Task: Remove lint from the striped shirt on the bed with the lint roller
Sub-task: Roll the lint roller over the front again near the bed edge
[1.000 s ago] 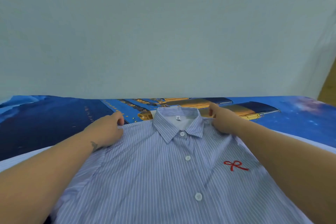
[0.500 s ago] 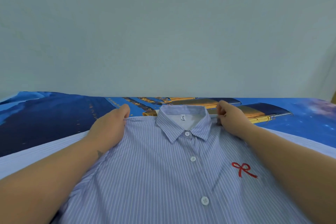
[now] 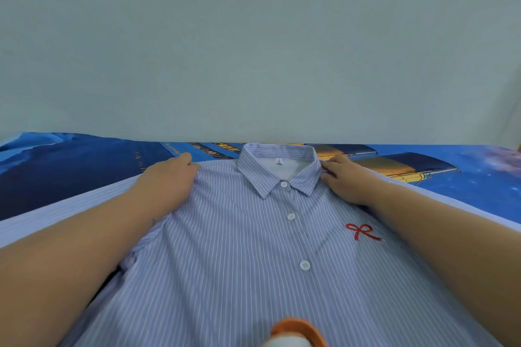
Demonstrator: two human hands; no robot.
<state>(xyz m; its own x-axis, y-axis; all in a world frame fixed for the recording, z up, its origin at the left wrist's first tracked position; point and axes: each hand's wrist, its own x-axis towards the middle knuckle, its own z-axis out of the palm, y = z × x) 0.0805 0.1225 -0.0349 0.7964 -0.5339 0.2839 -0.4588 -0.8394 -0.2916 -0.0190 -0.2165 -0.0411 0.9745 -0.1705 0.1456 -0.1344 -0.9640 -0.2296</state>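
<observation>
The blue-and-white striped shirt (image 3: 242, 256) lies front-up on the bed, buttoned, collar toward the wall, with a red bow stitched on its right chest. My left hand (image 3: 166, 179) grips the shirt's left shoulder at the seam edge. My right hand (image 3: 348, 180) grips the right shoulder just beside the collar. At the bottom edge of the view, the orange-and-white end of the lint roller (image 3: 298, 334) shows over the shirt's lower front; the rest of it is cut off.
A bedsheet (image 3: 70, 166) printed in dark blue with a ship covers the bed under the shirt. A plain pale wall (image 3: 253, 51) rises directly behind the far edge of the bed.
Both hands stay on the shirt's shoulders and have spread them slightly apart and toward the wall. The view has tipped down, and the lint roller's orange end now shows at the bottom.
</observation>
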